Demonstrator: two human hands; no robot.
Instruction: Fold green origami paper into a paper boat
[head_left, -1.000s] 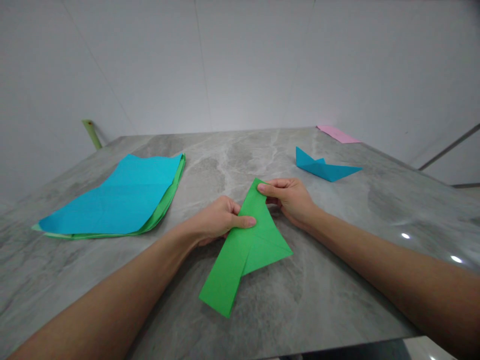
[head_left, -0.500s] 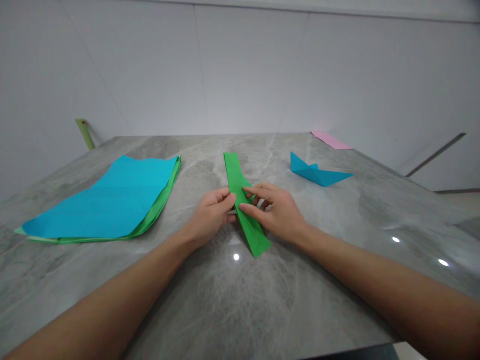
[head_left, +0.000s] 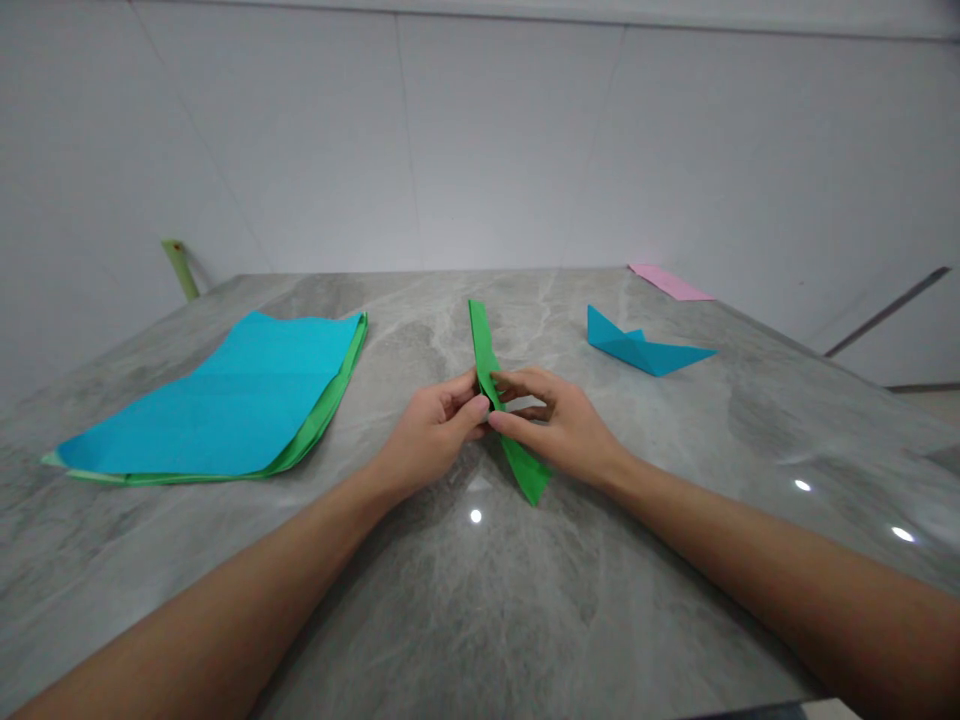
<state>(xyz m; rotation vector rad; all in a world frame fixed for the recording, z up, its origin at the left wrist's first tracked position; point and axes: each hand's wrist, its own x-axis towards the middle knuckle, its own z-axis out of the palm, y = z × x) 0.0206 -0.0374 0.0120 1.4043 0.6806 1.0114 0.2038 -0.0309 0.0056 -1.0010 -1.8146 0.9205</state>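
A green folded paper (head_left: 523, 465), long and narrow, stands between my two hands over the middle of the grey table. My left hand (head_left: 439, 425) pinches its left edge near the middle, thumb in front and fingers tucked behind. From the other side my right hand (head_left: 562, 420) grips it, with thumb and bent fingers against the paper. The folded layers part slightly at the thumbs, where a dark gap shows. One end of the paper points away from me; the wider end slants toward me on the right. My fingertips behind the paper are partly hidden.
A blue paper boat (head_left: 646, 352) rests to the right. At left lies a stack of blue and green sheets (head_left: 225, 410). Pink paper (head_left: 671, 282) sits at the far right edge of the marble-patterned table (head_left: 480, 620). Behind is a white wall (head_left: 510, 140).
The green paper has turned more on edge, so its face looks narrower, and its layers have parted at the middle. Both hands have come closer together around it.
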